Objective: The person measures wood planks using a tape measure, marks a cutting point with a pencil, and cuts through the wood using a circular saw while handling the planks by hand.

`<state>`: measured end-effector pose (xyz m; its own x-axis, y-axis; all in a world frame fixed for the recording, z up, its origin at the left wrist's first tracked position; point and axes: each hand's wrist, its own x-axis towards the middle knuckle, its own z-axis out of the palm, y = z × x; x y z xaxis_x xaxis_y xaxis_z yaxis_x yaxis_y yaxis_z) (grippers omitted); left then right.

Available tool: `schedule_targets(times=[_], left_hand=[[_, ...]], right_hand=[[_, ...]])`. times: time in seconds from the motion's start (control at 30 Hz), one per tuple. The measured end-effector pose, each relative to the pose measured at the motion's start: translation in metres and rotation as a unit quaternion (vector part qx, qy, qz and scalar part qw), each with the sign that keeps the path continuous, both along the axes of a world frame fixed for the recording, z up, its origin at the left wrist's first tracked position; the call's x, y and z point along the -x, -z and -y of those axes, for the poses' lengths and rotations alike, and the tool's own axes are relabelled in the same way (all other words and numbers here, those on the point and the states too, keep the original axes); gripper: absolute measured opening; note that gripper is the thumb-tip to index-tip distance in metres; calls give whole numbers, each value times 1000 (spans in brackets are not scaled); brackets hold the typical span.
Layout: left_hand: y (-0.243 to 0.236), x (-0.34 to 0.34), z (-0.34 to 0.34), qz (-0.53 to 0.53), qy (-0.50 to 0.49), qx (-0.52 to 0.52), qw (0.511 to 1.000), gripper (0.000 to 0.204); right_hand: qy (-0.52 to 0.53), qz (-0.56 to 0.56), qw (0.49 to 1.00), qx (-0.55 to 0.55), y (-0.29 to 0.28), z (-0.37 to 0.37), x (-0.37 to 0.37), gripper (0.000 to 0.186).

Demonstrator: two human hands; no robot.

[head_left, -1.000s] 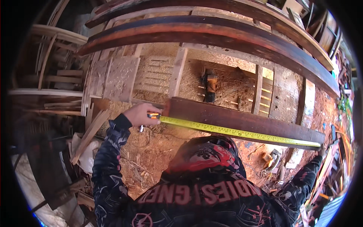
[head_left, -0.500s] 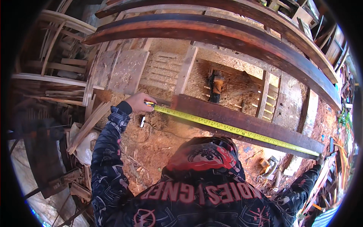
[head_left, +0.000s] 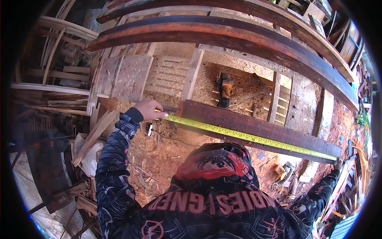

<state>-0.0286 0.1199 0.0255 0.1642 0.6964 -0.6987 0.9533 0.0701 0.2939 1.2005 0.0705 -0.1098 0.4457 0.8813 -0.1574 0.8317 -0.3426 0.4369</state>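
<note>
My left hand [head_left: 148,108] is closed on a tape measure, its case mostly hidden by the fingers, just left of a dark reddish wooden plank [head_left: 230,116]. The yellow blade [head_left: 215,128] stretches along the plank to its right end. There my right hand [head_left: 338,165] is at the blade's far end; it is small in the picture and its fingers are hidden. An orange and black power tool [head_left: 225,89] lies on a sawdust-covered board beyond the plank.
Long dark beams [head_left: 223,34] cross pale timbers [head_left: 191,73] at the top. Wood offcuts [head_left: 89,139] are piled at both sides. A second power tool [head_left: 282,173] lies below the plank near a cord. My patterned black hoodie fills the lower middle.
My left hand with the tape case has moved a little up and left, raising the blade's left end toward the plank's upper edge. The view has shifted slightly.
</note>
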Motion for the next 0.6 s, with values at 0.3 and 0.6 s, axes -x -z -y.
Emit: schedule_targets(times=[0.3, 0.6], left_hand=[[14, 6, 2, 61, 61, -64, 994, 39], [11, -4, -6, -15, 32, 13, 999, 34]], right_hand=[[-32, 54, 998, 3, 8, 6, -6, 42], [-9, -85, 981, -171, 38, 17, -4, 52]])
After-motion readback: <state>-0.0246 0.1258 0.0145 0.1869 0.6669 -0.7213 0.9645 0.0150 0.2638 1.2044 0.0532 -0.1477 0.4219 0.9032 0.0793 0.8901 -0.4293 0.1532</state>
